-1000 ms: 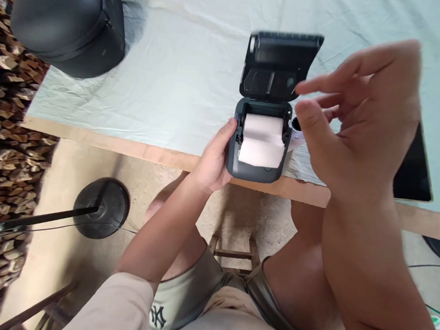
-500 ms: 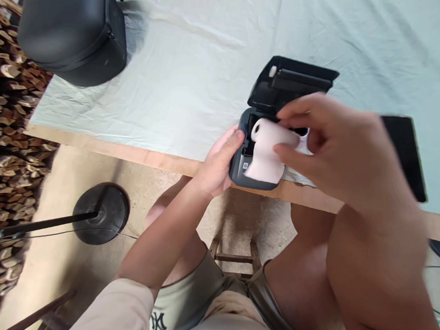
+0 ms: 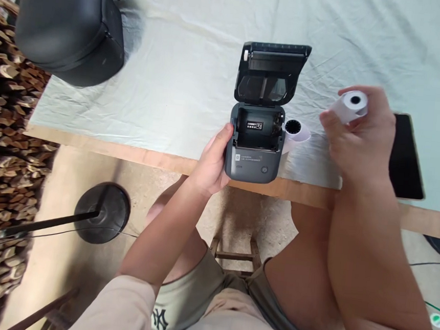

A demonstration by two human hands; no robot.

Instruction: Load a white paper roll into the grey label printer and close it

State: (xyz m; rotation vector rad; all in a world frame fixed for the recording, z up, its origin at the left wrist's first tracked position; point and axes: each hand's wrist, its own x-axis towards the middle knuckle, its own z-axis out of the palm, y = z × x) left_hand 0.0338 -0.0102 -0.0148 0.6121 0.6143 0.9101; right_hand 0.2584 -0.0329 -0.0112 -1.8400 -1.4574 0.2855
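My left hand [image 3: 216,159] grips the left side of a small dark grey label printer [image 3: 254,165], held at the table's front edge. Its lid [image 3: 272,72] stands raised, and the paper bay [image 3: 255,124] inside holds no roll. In my right hand [image 3: 365,131], a white paper roll [image 3: 348,105] is pinched between thumb and fingers, its cored end facing me. It is apart from the printer, to the right. Close against the printer's right side lies a second white paper roll [image 3: 299,133] with a dark core, partly hidden by the printer.
A black tablet or phone [image 3: 407,156] lies right of my right hand. At the back left of the pale tablecloth [image 3: 182,69] sits a black zipped case [image 3: 72,23]. Stacked firewood [image 3: 3,177] and a round black stand base [image 3: 102,214] are at left below the table.
My right hand has lifted the paper roll out of the printer's bay and carried it right. The printer has turned to face me more squarely in my left hand.
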